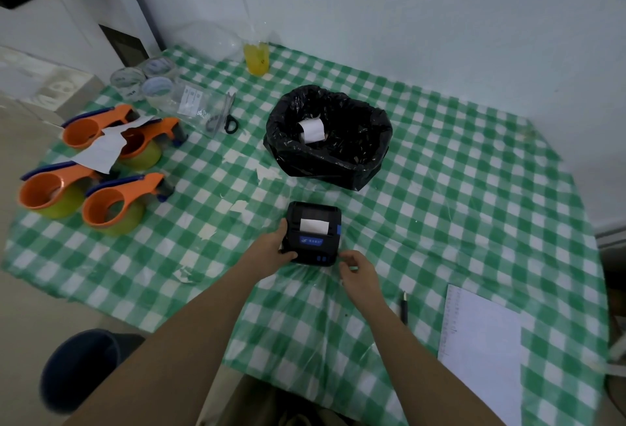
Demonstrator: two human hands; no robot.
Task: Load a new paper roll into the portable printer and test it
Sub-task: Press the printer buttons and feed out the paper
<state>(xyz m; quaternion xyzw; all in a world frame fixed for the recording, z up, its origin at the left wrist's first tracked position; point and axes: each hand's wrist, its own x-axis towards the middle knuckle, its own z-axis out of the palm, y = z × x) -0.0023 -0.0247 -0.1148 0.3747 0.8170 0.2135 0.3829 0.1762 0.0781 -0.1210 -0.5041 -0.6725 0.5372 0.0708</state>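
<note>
Left hand [271,245] clamped on left side of small black portable printer [313,233] resting on green-checked desk [440,188], right hand [357,268] loosely curled just beside its near right corner, white paper strip [314,225] showing at slot, black-bagged bin [327,136] beyond holding white paper roll [311,131].

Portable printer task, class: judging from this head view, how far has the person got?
Done, apparently: the portable printer is closed with a white paper strip emerging from its slot. In hand: the left hand grips the printer's side, while the right hand hovers near its front corner. Left: a test print; the strip looks blank.
</note>
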